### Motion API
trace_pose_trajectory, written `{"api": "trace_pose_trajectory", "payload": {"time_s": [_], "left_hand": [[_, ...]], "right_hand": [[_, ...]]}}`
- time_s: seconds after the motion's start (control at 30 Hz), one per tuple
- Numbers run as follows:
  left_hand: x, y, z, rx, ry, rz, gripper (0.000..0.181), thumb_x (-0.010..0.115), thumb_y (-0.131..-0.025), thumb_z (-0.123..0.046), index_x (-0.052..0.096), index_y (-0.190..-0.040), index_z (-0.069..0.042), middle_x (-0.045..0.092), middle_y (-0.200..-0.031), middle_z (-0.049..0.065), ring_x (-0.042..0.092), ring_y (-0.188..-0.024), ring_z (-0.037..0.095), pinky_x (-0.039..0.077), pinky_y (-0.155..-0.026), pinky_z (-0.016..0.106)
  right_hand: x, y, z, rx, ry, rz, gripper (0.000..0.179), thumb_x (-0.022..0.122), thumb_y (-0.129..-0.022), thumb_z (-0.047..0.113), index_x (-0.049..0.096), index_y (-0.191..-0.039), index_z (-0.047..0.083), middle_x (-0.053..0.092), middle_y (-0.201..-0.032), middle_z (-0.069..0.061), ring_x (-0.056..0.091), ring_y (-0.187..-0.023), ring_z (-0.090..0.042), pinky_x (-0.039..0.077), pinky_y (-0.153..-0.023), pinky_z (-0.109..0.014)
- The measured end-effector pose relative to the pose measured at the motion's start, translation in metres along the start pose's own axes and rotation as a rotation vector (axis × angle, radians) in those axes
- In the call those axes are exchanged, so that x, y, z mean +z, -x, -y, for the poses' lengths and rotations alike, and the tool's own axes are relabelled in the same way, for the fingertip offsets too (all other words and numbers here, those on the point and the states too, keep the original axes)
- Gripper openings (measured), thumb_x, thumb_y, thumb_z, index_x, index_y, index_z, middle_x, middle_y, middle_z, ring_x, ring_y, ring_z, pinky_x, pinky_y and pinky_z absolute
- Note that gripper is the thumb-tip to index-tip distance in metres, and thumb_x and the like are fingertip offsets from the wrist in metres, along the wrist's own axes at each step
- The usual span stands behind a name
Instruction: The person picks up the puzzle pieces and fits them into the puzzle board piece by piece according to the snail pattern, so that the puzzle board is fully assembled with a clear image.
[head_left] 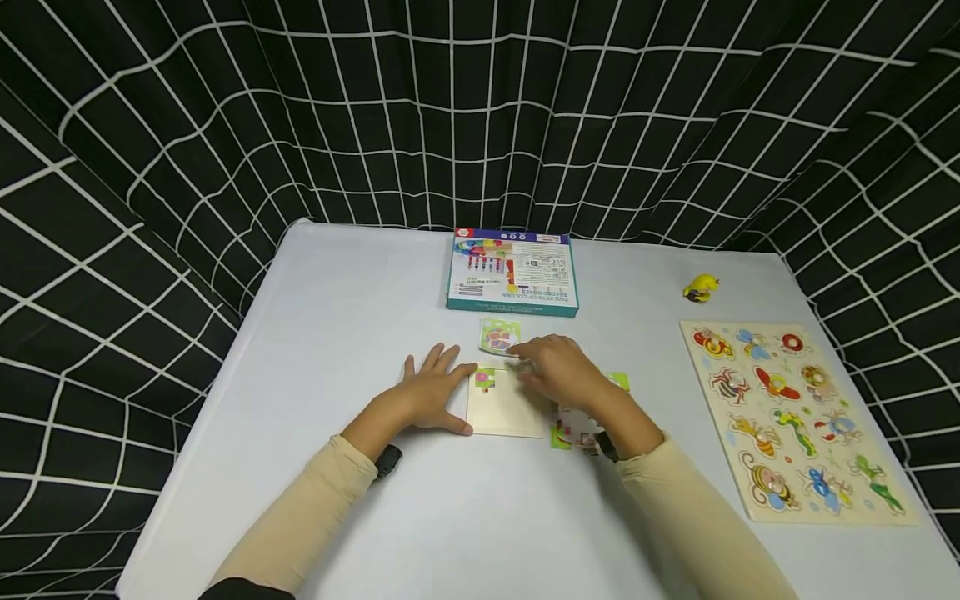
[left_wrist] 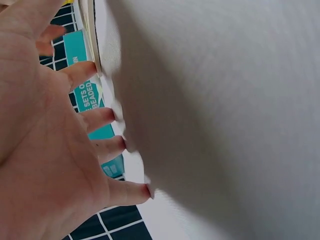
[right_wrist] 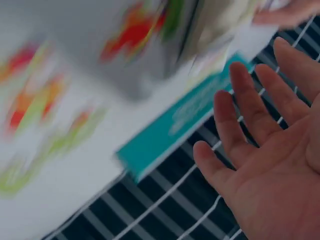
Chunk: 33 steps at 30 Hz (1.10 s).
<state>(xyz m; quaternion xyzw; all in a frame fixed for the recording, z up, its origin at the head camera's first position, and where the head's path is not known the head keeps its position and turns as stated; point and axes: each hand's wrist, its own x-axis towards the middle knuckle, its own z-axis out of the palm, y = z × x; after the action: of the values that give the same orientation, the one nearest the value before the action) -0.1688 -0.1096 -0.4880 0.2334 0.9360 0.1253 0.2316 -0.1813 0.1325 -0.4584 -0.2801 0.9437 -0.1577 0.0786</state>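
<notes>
A square pale wooden puzzle board [head_left: 504, 417] lies on the table, with a small green and pink piece [head_left: 485, 378] at its top left corner. My left hand [head_left: 429, 398] rests beside the board with fingers spread; thumb and index finger touch its left edge. Above the board's right side is my right hand [head_left: 564, 372], its fingers loosely extended, and no held object shows in the right wrist view. Just beyond its fingertips lies a picture card [head_left: 499, 335] with a flower-like print. Several puzzle pieces [head_left: 576, 429] sit right of the board, partly hidden under the right forearm.
A flat teal-edged box [head_left: 513, 275] of beaded columns stands at the back. A yellow toy [head_left: 702, 287] lies farther right. A wooden insect peg puzzle [head_left: 795, 425] covers the right end of the white table [head_left: 315, 308]. Black gridded cloth [head_left: 495, 117] surrounds the table.
</notes>
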Motion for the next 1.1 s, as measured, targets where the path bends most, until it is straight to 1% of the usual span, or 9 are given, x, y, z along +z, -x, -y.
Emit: {"api": "trace_pose_trajectory", "payload": {"time_s": [0.07, 0.13, 0.27, 0.37, 0.5, 0.6, 0.8, 0.93, 1.1], "left_hand": [[-0.001, 0.003, 0.002, 0.0, 0.007, -0.003, 0.104, 0.078, -0.07, -0.06, 0.029, -0.153, -0.023, 0.007, -0.163, 0.015, -0.002, -0.149, 0.04, 0.007, -0.107, 0.074], [-0.002, 0.005, 0.004, 0.001, 0.014, -0.009, 0.103, 0.079, -0.07, -0.059, 0.03, -0.153, -0.022, 0.008, -0.162, 0.015, -0.001, -0.148, 0.041, 0.007, -0.107, 0.075], [-0.004, 0.009, 0.006, -0.007, 0.026, -0.019, 0.103, 0.08, -0.069, -0.058, 0.031, -0.152, -0.022, 0.009, -0.162, 0.016, 0.0, -0.148, 0.041, 0.007, -0.106, 0.075], [-0.004, 0.01, 0.007, -0.017, 0.028, -0.023, 0.103, 0.08, -0.069, -0.058, 0.031, -0.152, -0.022, 0.009, -0.162, 0.015, 0.0, -0.149, 0.041, 0.007, -0.107, 0.075], [-0.002, 0.01, 0.009, -0.027, 0.022, -0.021, 0.103, 0.08, -0.069, -0.059, 0.031, -0.153, -0.023, 0.009, -0.162, 0.015, -0.001, -0.149, 0.039, 0.007, -0.108, 0.074], [-0.001, 0.008, 0.009, -0.028, 0.014, -0.018, 0.104, 0.079, -0.069, -0.06, 0.03, -0.153, -0.025, 0.008, -0.163, 0.014, -0.002, -0.149, 0.039, 0.007, -0.108, 0.073], [-0.001, 0.002, 0.004, -0.004, 0.016, -0.005, 0.103, 0.079, -0.07, -0.06, 0.029, -0.153, -0.024, 0.007, -0.163, 0.014, -0.003, -0.149, 0.039, 0.006, -0.108, 0.074], [-0.002, 0.001, 0.001, -0.007, 0.012, 0.006, 0.103, 0.079, -0.07, -0.06, 0.029, -0.153, -0.024, 0.007, -0.163, 0.013, -0.002, -0.149, 0.038, 0.007, -0.108, 0.073], [-0.002, 0.001, -0.001, -0.01, 0.013, 0.02, 0.103, 0.078, -0.07, -0.06, 0.028, -0.153, -0.024, 0.007, -0.163, 0.013, -0.003, -0.149, 0.038, 0.007, -0.108, 0.073]], "right_hand": [[-0.007, 0.005, -0.012, 0.042, 0.02, -0.016, 0.038, 0.074, -0.086, 0.019, 0.067, -0.122, 0.008, 0.07, -0.115, -0.008, 0.06, -0.114, -0.03, 0.036, -0.105, -0.054], [-0.011, 0.011, -0.025, 0.083, 0.05, -0.014, 0.036, 0.076, -0.085, 0.018, 0.069, -0.119, 0.007, 0.071, -0.113, -0.008, 0.061, -0.112, -0.03, 0.036, -0.104, -0.056], [-0.013, 0.022, -0.044, 0.161, 0.088, 0.021, 0.032, 0.077, -0.083, 0.016, 0.071, -0.113, 0.007, 0.07, -0.113, -0.009, 0.061, -0.11, -0.032, 0.036, -0.103, -0.06], [-0.011, 0.029, -0.052, 0.205, 0.1, 0.042, 0.03, 0.077, -0.083, 0.016, 0.071, -0.112, 0.009, 0.07, -0.114, -0.009, 0.06, -0.111, -0.033, 0.035, -0.103, -0.061], [-0.007, 0.033, -0.058, 0.225, 0.114, 0.046, 0.03, 0.077, -0.083, 0.015, 0.071, -0.112, 0.011, 0.069, -0.115, -0.01, 0.059, -0.112, -0.035, 0.036, -0.102, -0.061], [-0.005, 0.034, -0.062, 0.227, 0.112, 0.04, 0.029, 0.076, -0.083, 0.015, 0.071, -0.112, 0.011, 0.069, -0.113, -0.01, 0.06, -0.109, -0.034, 0.037, -0.101, -0.059], [-0.006, 0.04, -0.065, 0.217, 0.108, 0.011, 0.029, 0.078, -0.081, 0.012, 0.072, -0.109, 0.009, 0.071, -0.107, -0.01, 0.064, -0.101, -0.031, 0.04, -0.097, -0.059], [-0.004, 0.037, -0.061, 0.175, 0.113, -0.008, 0.029, 0.079, -0.08, 0.014, 0.072, -0.108, 0.01, 0.072, -0.103, -0.007, 0.065, -0.097, -0.028, 0.041, -0.098, -0.057], [0.0, 0.024, -0.044, 0.079, 0.117, -0.028, 0.03, 0.081, -0.079, 0.017, 0.072, -0.107, 0.01, 0.072, -0.101, -0.003, 0.065, -0.097, -0.025, 0.042, -0.1, -0.053]]}}
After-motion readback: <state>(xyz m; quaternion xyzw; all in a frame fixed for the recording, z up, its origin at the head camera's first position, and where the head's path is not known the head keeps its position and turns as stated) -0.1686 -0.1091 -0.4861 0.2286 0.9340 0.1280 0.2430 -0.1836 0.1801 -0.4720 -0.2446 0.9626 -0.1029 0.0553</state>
